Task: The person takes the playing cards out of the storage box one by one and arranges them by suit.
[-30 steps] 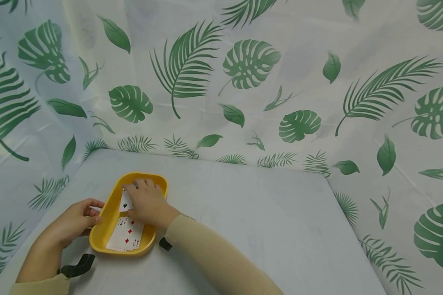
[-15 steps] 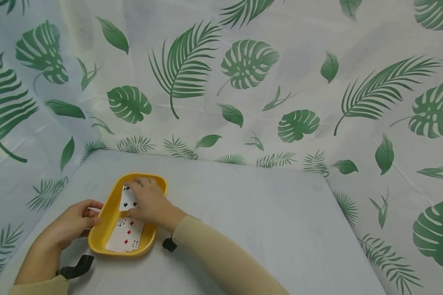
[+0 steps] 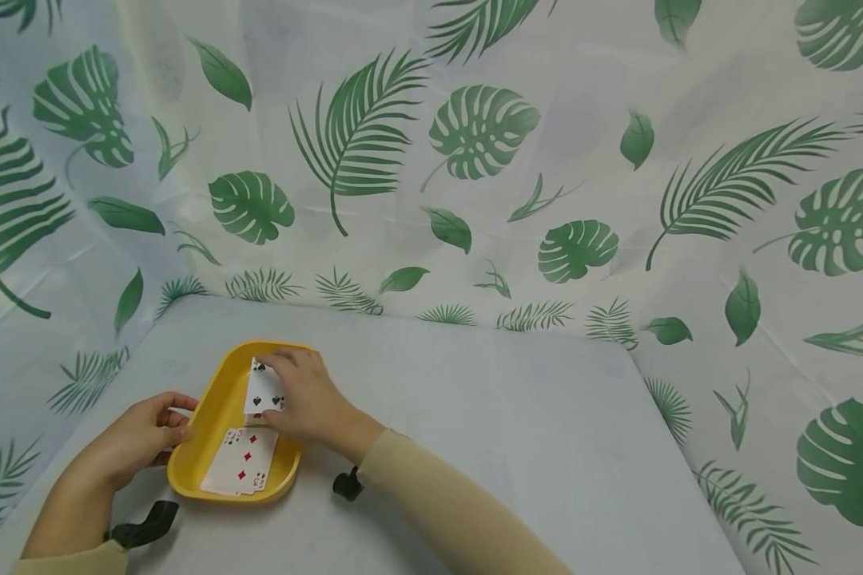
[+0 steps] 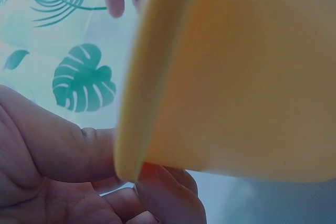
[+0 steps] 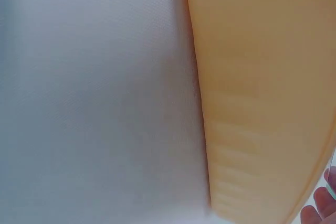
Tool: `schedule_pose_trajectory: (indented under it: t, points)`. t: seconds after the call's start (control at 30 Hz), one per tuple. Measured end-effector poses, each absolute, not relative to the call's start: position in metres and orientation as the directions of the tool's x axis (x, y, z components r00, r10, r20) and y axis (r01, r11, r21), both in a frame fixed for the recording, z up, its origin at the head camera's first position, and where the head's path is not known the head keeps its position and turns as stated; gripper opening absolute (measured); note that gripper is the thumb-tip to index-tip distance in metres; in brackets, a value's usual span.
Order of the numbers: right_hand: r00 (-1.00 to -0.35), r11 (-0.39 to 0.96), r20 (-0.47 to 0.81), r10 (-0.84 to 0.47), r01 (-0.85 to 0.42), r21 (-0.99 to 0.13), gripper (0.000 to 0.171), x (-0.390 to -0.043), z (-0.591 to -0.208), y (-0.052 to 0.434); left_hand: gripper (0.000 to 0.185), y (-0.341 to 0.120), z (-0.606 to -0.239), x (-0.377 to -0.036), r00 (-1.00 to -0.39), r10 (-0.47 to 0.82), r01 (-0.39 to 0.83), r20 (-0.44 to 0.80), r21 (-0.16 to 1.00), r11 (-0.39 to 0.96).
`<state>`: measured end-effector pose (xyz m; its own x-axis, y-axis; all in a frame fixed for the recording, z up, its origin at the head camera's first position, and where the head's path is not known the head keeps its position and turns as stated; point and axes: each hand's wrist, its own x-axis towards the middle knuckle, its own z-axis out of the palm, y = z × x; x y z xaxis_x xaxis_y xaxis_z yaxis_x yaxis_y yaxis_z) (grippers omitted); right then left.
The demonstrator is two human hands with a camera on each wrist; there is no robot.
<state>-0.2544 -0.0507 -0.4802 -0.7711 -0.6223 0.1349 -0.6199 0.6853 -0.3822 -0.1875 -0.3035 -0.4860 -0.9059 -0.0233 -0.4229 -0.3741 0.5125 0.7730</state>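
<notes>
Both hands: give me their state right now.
Left hand: pinching the rim of the yellow tray.
Right hand: gripping a spade card; whether more lie beneath cannot be told.

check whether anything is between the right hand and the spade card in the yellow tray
Nothing visible is: the right hand holds the spade card directly. The diamond card lies at the near end of the yellow tray, not between them.
</notes>
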Motion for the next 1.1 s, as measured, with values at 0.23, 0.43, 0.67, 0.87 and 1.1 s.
schedule_pose_trajectory:
  t: [0.23,0.43,0.67,0.87,1.1]
  points:
    - [-0.805,0.687,0.145,-0.575,-0.572,-0.449,0.078,-0.251,-0.476,-0.038,0.051,-0.304,-0.485,-0.187,-0.907,-0.024,-0.372,-0.420,0.775,0.511]
    - [-0.816,0.677,0.149,-0.558,-0.552,-0.487,0.078,-0.253,-0.476,-0.025,0.051,-0.303,-0.483,-0.186,-0.910,-0.027,-0.367,-0.414,0.774,0.517]
    - [-0.825,0.669,0.154,-0.544,-0.538,-0.512,0.081,-0.252,-0.482,-0.007,0.050,-0.301,-0.483,-0.184,-0.906,-0.016,-0.371,-0.423,0.776,0.509]
    - [-0.833,0.652,0.169,-0.527,-0.524,-0.549,0.082,-0.249,-0.484,0.008,0.051,-0.302,-0.484,-0.183,-0.905,-0.019,-0.374,-0.425,0.773,0.513]
    - [-0.844,0.649,0.189,-0.501,-0.511,-0.563,0.080,-0.253,-0.486,0.021,0.050,-0.303,-0.485,-0.185,-0.908,-0.014,-0.366,-0.418,0.780,0.508]
